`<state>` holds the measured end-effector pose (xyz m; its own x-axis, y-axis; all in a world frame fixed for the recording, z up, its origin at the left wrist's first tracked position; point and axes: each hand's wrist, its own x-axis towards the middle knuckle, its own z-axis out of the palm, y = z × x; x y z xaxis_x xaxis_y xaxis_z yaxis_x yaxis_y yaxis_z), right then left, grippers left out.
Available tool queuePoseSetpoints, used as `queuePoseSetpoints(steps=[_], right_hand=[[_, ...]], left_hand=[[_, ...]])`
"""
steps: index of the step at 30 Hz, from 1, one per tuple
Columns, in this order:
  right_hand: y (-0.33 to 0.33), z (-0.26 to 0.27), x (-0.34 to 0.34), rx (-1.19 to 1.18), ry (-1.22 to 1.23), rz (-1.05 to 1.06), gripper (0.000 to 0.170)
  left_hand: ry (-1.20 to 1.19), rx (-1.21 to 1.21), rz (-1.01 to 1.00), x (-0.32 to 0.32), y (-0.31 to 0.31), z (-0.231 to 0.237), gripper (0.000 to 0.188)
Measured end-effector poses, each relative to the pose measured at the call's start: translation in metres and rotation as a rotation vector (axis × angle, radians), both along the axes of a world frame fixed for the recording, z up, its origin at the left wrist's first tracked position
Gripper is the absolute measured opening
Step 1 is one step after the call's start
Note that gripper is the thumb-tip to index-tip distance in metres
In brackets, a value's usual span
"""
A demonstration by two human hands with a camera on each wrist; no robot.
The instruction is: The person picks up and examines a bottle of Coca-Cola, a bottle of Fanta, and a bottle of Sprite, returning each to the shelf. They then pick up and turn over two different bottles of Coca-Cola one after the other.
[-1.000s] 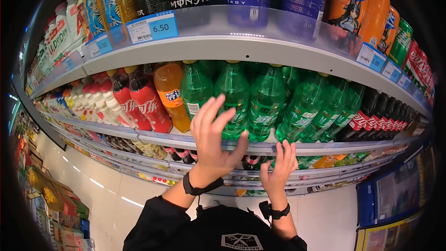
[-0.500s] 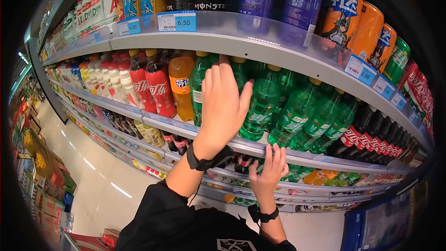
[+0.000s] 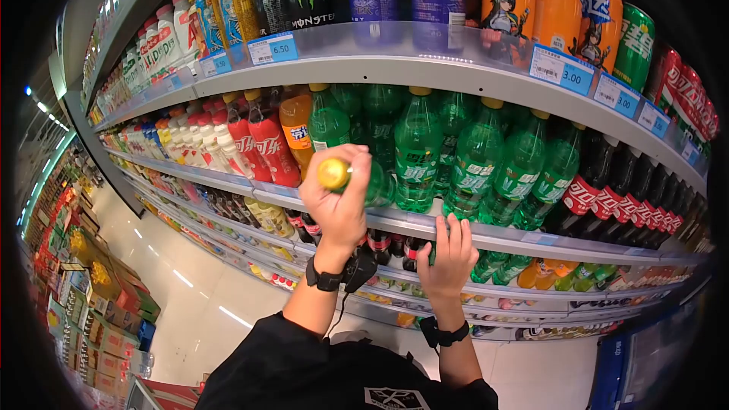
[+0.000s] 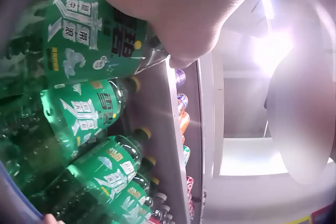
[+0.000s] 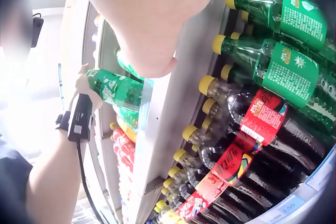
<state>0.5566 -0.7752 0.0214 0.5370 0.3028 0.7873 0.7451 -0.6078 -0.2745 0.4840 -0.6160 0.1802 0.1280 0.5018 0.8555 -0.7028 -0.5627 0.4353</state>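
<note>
My left hand [image 3: 334,201] grips a green soda bottle [image 3: 380,190] around its neck. The bottle leans out from the shelf, with its yellow cap [image 3: 332,173] turned up toward the head camera. In the right wrist view, the same bottle [image 5: 118,90] is held out in front of the shelf. Its lower part overlaps the row of green bottles [image 3: 416,156] behind it. My right hand [image 3: 449,258] is at the shelf's front edge [image 3: 501,239], fingers extended and fingertips right at the rim, holding nothing.
An orange soda bottle [image 3: 296,125] and red-labelled cola bottles [image 3: 271,148] stand left of the green ones; dark cola bottles [image 3: 585,186] are on the right. Overhead, a shelf lip [image 3: 425,72] carries cans and price tags. Lower shelves hold more drinks above a pale floor [image 3: 201,304].
The left hand went up to the top of a green bottle in the row, then drew it outward and tilted it. The right hand stays by the shelf edge. The head view has shifted.
</note>
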Motion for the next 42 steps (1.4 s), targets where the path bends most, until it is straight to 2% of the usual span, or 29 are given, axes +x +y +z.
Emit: queuePoseSetpoints(steps=[3, 5, 6, 7, 9, 10, 11, 12, 13, 14, 15, 17, 18, 19, 20, 21, 23, 24, 25, 27, 28, 29, 31, 32, 35, 38, 41, 42], right_hand=[[-0.003, 0.002, -0.002, -0.026, 0.006, 0.012, 0.061], [-0.003, 0.005, -0.005, 0.010, -0.001, 0.051, 0.064], [-0.003, 0.009, -0.011, 0.065, 0.039, 0.127, 0.070], [-0.003, 0.006, -0.014, 0.153, 0.000, 0.224, 0.079], [0.005, -0.008, -0.027, 0.615, 0.215, 0.635, 0.086], [0.012, 0.004, -0.042, 0.725, 0.320, 0.757, 0.086], [0.019, 0.017, -0.061, 0.924, 0.599, 0.956, 0.086], [0.019, 0.022, -0.068, 0.758, 0.740, 0.968, 0.091], [0.019, 0.029, -0.077, 0.592, 0.876, 0.977, 0.097], [0.023, 0.039, -0.099, 1.147, 1.360, 1.410, 0.106], [0.022, 0.034, -0.100, 0.971, 1.438, 1.519, 0.099], [0.023, 0.033, -0.108, 0.894, 1.482, 1.427, 0.091], [0.028, 0.033, -0.115, 0.894, 1.482, 1.423, 0.091], [0.034, 0.034, -0.122, 0.940, 1.301, 1.333, 0.081], [0.040, 0.035, -0.128, 0.974, 1.123, 1.241, 0.071], [0.044, 0.038, -0.131, 0.968, 1.125, 1.240, 0.071], [0.052, 0.046, -0.132, 0.576, 0.221, 0.862, 0.070], [0.052, 0.052, -0.139, 0.535, 0.116, 0.820, 0.071], [0.055, 0.053, -0.140, 0.527, 0.113, 0.823, 0.071], [0.057, 0.051, -0.144, 0.420, -0.109, 0.834, 0.072], [0.057, 0.047, -0.148, 0.361, -0.127, 0.801, 0.084], [0.057, 0.046, -0.154, 0.348, -0.126, 0.801, 0.084], [0.062, 0.045, -0.169, 0.511, 0.131, 0.874, 0.103], [0.062, 0.045, -0.176, 0.503, 0.128, 0.863, 0.103], [0.057, 0.043, -0.199, 1.018, 1.435, 1.238, 0.103], [0.054, 0.026, -0.209, 1.013, 1.463, 1.168, 0.097], [0.052, 0.027, -0.217, 1.037, 1.400, 1.136, 0.095], [0.048, 0.037, -0.223, 1.004, 1.286, 1.123, 0.091]], left_hand=[[-0.209, 0.032, 0.075, -0.033, 0.002, -0.003, 0.011], [-0.259, -0.002, 0.065, -0.061, 0.002, 0.005, 0.019], [-0.229, -0.043, 0.038, -0.076, 0.003, 0.007, 0.022], [-0.224, -0.044, -0.077, -0.088, 0.007, 0.005, 0.023], [-0.218, -0.101, -0.275, -0.108, 0.012, 0.005, 0.025], [-0.208, -0.115, -0.275, -0.114, 0.016, 0.002, 0.025], [-0.210, -0.191, -0.440, -0.118, 0.019, -0.002, 0.025], [-0.211, -0.268, -0.608, -0.123, 0.023, -0.004, 0.025], [-0.197, -0.281, -0.616, -0.125, 0.027, -0.007, 0.025], [-0.193, -0.325, -0.736, -0.126, 0.030, -0.011, 0.026], [-0.195, -0.367, -0.855, -0.127, 0.036, -0.014, 0.027], [-0.183, -0.308, -0.915, -0.134, 0.048, -0.017, 0.027], [-0.136, -0.362, -0.803, -0.139, 0.051, -0.018, 0.028], [-0.089, -0.416, -0.689, -0.143, 0.055, -0.019, 0.029], [-0.078, -0.483, -0.682, -0.144, 0.059, -0.021, 0.033], [-0.087, -0.530, -0.788, -0.144, 0.063, -0.023, 0.034], [0.073, -0.655, -0.734, -0.150, 0.061, -0.021, 0.036], [0.113, -0.728, -0.787, -0.154, 0.062, -0.027, 0.038], [0.107, -0.852, -0.834, -0.157, 0.060, -0.025, 0.044], [0.050, -0.948, -0.921, -0.161, 0.066, -0.032, 0.044], [0.041, -0.957, -0.923, -0.164, 0.069, -0.034, 0.044], [0.017, -0.933, -0.946, -0.167, 0.072, -0.035, 0.046], [-0.010, -0.910, -0.982, -0.170, 0.078, -0.036, 0.047], [-0.030, -0.847, -1.029, -0.171, 0.081, -0.037, 0.049], [-0.039, -0.784, -1.049, -0.173, 0.090, -0.044, 0.055], [0.034, -0.524, -1.128, -0.176, 0.096, -0.044, 0.058], [-0.001, -0.513, -1.247, -0.179, 0.098, -0.045, 0.052], [-0.009, -0.546, -1.276, -0.180, 0.096, -0.043, 0.057]])
